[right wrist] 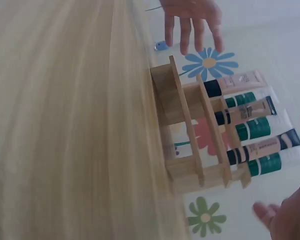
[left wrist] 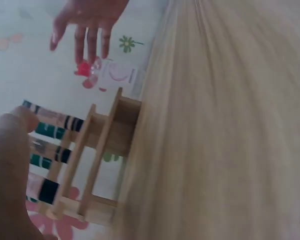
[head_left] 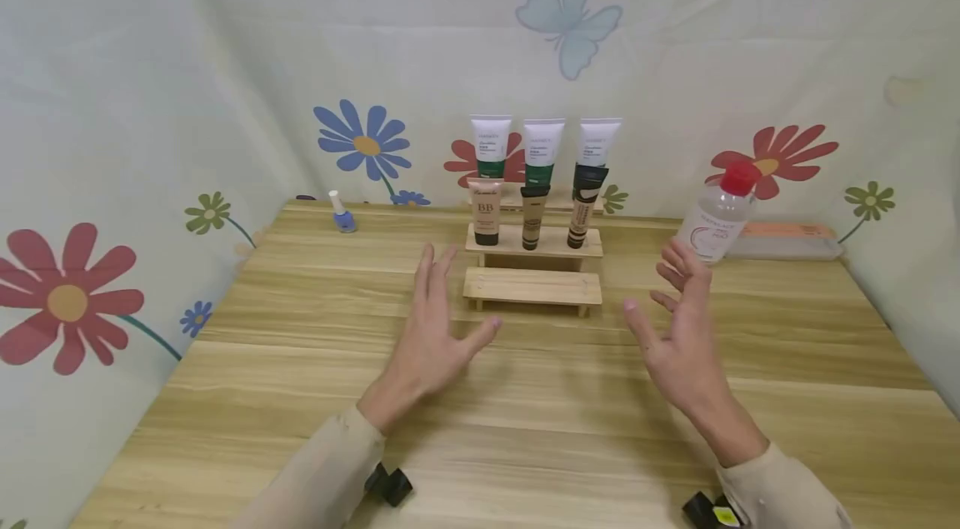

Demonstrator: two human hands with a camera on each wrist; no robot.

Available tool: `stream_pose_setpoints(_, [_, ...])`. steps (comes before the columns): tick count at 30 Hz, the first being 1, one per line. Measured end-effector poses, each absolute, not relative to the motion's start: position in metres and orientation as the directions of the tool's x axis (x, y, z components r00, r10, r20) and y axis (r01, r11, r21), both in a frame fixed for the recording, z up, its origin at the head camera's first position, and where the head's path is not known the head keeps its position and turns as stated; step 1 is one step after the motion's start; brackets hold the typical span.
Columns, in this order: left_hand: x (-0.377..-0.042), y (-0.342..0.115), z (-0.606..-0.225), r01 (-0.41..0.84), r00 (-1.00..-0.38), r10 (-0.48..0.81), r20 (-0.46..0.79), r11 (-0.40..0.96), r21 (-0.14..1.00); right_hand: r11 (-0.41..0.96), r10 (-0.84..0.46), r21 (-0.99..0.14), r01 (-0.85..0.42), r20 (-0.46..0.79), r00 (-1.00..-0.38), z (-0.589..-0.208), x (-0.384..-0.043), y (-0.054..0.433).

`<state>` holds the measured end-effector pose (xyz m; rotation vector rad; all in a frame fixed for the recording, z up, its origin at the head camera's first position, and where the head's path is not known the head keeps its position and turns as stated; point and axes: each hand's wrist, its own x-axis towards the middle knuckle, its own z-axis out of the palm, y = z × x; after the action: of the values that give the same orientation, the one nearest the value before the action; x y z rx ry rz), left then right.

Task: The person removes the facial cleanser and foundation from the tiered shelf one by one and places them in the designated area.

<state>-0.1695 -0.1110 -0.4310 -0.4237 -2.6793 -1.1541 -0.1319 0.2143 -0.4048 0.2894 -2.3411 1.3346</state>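
Observation:
A stepped wooden stand (head_left: 534, 287) stands toward the back of the table, its lowest step bare. White-and-green tubes, one of them at the left (head_left: 491, 147), line the top step. On the middle step are a pink BB cream tube (head_left: 487, 212), a tan tube (head_left: 533, 218) and a black-topped tube (head_left: 585, 208). My left hand (head_left: 431, 346) hovers in front of the stand's left side, fingers spread and holding nothing. To the stand's right my right hand (head_left: 684, 337) is raised with relaxed fingers, overlapping the base of a clear red-capped bottle (head_left: 716, 221) in the head view.
A small blue nail polish bottle (head_left: 342, 214) stands at the back left. A flat clear case with an orange strip (head_left: 787, 239) lies at the back right. Behind the table (head_left: 525, 429) hangs a flower-printed cloth (head_left: 420, 29), also along both sides.

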Motion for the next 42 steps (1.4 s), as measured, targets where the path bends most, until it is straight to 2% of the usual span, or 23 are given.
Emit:
stream_pose_setpoints(6, [-0.19,-0.111,-0.451,0.353,-0.935,0.114,0.335,0.37,0.859,0.243,0.109,-0.855,-0.457,0.493,-0.863,-0.412,-0.143,0.223])
stream_pose_setpoints(13, [-0.212,-0.116,-0.467,0.311,-0.95,0.037,0.31,0.194,0.93,0.099,0.17,-0.888,-0.449,0.46,-0.872,-0.418,-0.168,0.229])
stream_pose_setpoints(16, [-0.216,-0.12,-0.468,0.31,-0.95,0.024,0.312,0.192,0.931,0.062,0.153,-0.891,-0.449,0.453,-0.878,-0.419,-0.18,0.229])
stream_pose_setpoints(24, [-0.218,-0.118,-0.471,0.293,-0.956,0.088,0.28,0.226,0.929,0.017,0.128,-0.883,-0.468,0.467,-0.875,-0.416,-0.2,0.222])
stream_pose_setpoints(35, [-0.217,-0.115,-0.476,0.283,-0.958,0.119,0.259,0.28,0.917,0.05,0.121,-0.891,-0.451,0.453,-0.883,-0.408,-0.229,0.204])
stream_pose_setpoints(42, [-0.217,-0.116,-0.475,0.279,-0.96,0.119,0.255,0.289,0.916,0.018,0.12,-0.887,-0.461,0.46,-0.88,-0.404,-0.24,0.197])
